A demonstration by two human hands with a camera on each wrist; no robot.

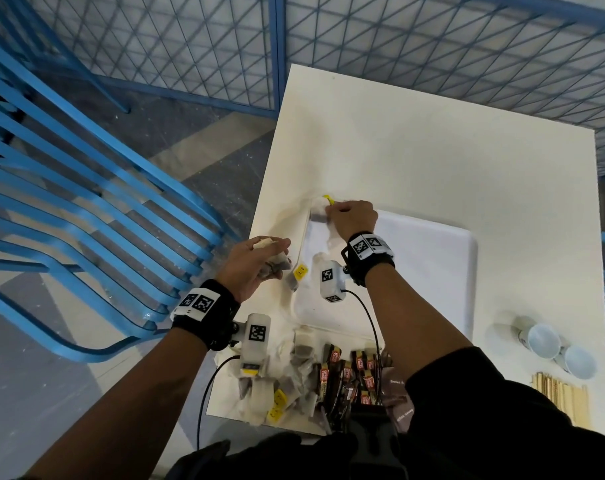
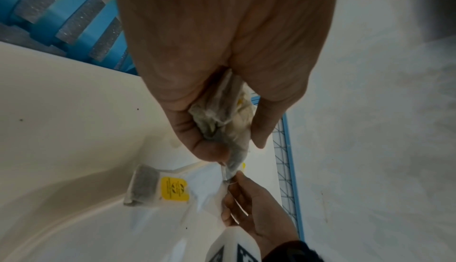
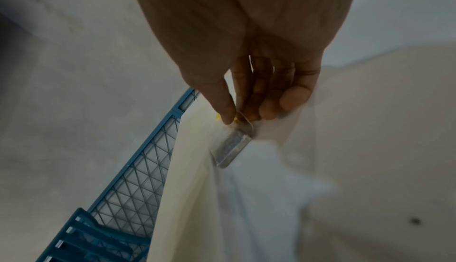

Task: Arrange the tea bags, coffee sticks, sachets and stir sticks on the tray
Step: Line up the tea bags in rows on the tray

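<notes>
While the right hand point(image 1: 354, 218) pinches one tea bag point(image 3: 233, 146) between thumb and fingertips at the far left corner of the white tray point(image 1: 443, 258), the bag hangs below the grip with its long axis running roughly along the tray's left edge, its yellow tag point(image 1: 328, 199) poking out beyond the fingers. The bag seems to touch the tray floor already, though blur in the right wrist view makes that uncertain. A second tea bag point(image 2: 145, 185) lies across the tray's near left rim, just beside the left hand point(image 1: 256, 263), which clutches a bunch of tea bags point(image 2: 222, 122) over the table's left edge. The right hand is nearer the corner, so setting this bag down falls to it, the left feeding the next. Nearer the body lie loose tea bags point(image 1: 294, 375), coffee sticks point(image 1: 349, 372) and, well to the right, stir sticks point(image 1: 560, 393) beside paper cups point(image 1: 543, 341).
</notes>
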